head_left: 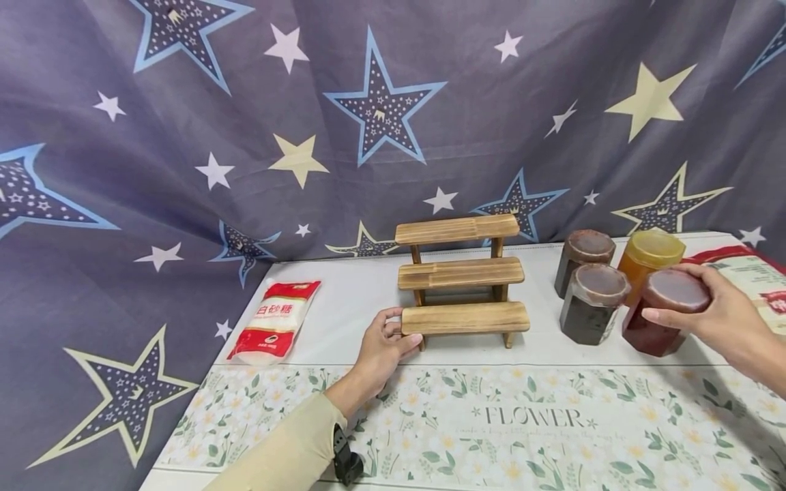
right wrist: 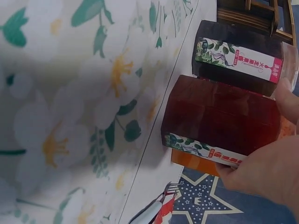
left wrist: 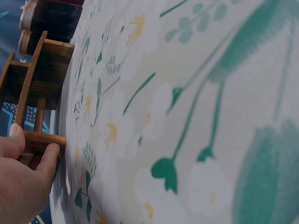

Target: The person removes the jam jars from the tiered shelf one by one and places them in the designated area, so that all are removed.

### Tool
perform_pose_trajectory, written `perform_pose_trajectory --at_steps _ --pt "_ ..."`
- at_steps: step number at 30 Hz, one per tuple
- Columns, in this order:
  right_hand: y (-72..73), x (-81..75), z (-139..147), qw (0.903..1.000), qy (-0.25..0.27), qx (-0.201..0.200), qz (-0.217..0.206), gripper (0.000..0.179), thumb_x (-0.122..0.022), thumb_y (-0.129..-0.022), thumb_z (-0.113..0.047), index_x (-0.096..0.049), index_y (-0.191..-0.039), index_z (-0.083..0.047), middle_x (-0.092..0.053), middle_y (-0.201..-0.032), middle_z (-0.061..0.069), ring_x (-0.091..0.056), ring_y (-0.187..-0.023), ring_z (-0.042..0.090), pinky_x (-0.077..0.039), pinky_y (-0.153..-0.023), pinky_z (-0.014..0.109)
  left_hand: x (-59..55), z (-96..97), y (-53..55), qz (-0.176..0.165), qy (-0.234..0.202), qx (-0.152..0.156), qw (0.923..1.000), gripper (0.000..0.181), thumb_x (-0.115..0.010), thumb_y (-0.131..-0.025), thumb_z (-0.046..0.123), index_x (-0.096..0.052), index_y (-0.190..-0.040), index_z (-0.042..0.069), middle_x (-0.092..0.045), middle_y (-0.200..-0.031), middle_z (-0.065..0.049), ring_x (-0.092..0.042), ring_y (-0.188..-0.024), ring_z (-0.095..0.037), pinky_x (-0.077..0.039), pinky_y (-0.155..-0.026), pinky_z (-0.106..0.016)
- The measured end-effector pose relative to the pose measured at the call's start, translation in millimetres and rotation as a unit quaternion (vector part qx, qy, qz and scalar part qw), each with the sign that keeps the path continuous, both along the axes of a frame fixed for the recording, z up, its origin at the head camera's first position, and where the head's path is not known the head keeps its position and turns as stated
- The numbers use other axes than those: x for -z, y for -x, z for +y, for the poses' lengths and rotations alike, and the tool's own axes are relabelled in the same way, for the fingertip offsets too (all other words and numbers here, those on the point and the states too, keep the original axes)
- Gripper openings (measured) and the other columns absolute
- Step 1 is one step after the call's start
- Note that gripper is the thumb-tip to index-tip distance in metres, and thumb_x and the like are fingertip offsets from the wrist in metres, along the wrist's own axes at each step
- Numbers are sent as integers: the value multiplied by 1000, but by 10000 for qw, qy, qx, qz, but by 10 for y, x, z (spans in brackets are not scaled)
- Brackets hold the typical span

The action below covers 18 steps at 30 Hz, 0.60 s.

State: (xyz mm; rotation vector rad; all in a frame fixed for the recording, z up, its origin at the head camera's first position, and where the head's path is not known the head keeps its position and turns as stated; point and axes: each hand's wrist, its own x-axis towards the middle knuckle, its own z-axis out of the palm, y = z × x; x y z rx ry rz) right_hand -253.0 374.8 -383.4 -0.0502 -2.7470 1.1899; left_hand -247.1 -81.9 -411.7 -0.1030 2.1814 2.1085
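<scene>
A three-tier wooden display stand [head_left: 463, 318] stands at the back middle of the table. My left hand [head_left: 382, 351] pinches the left end of its lowest tier, thumb in front; the left wrist view shows the fingertips [left wrist: 50, 156] against the wood. Over at the right, my right hand [head_left: 727, 315] grips a dark red jam jar [right wrist: 219, 112] around its lid end. A labelled dark jar [right wrist: 238, 58] is close beside it. Behind these are another dark jar [head_left: 583, 256] and an amber jar [head_left: 651, 252]. Whether the red jar touches the table cannot be told.
A red-and-white sugar bag [head_left: 274, 320] lies left of the stand. Another red-and-white bag [head_left: 746, 273] lies beyond my right hand. A fork [right wrist: 170, 189] shows in the right wrist view. The floral table mat [head_left: 491, 436] covers the front, and a starry curtain [head_left: 344, 198] hangs behind.
</scene>
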Motion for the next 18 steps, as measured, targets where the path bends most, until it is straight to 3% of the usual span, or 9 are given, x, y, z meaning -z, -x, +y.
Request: perform_pose_trajectory --at_steps 7,11,13,15,17,18 --pt "-21 -10 -38 9998 -38 -139 100 101 -78 -82 -35 -13 -151 1 -33 -135 36 -41 -110 52 -37 -58 11 -4 -11 -15 11 15 17 10000 59 -65 -88 -4 -38 -140 6 -58 -116 -19 -64 -98 -22 -57 -88 -32" --pt "-46 -121 -86 9991 -94 -138 395 95 -75 -85 -32 -15 -151 2 -26 -137 37 -37 -111 52 -32 -58 7 -1 -12 -14 18 32 17 10000 59 -65 -88 -3 -38 -140 6 -59 -116 -18 -65 -98 -21 -57 -87 -32" --pt "-54 -220 -122 9969 -239 -132 744 87 -73 -87 -29 -20 -149 4 -25 -136 38 -33 -114 53 -44 -77 17 -2 -14 -17 36 79 14 10000 59 -66 -88 -3 -38 -140 6 -59 -116 -18 -64 -100 -23 -57 -87 -32" --pt "-54 -328 -169 9944 -427 -130 961 81 -68 -91 -28 -22 -148 5 -22 -139 38 -29 -119 55 -46 -100 40 -4 -19 -22 93 302 13 9995 60 -67 -89 1 -38 -140 6 -58 -120 -19 -62 -105 -26 -57 -89 -34" --pt "-57 -433 -223 9908 -665 -234 1155 75 -65 -93 -28 -25 -148 4 -21 -143 37 -23 -126 55 -27 -107 67 -24 -28 -40 172 760 16 9970 65 -69 -89 8 -34 -144 5 -54 -128 -20 -58 -114 -30 -54 -94 -37" --pt "-57 -481 -257 9889 -768 -324 1231 73 -63 -95 -27 -25 -148 5 -19 -145 36 -21 -129 55 -19 -102 76 -46 -37 -50 254 1096 14 9937 70 -70 -89 12 -31 -146 5 -50 -134 -21 -54 -120 -33 -51 -98 -40"
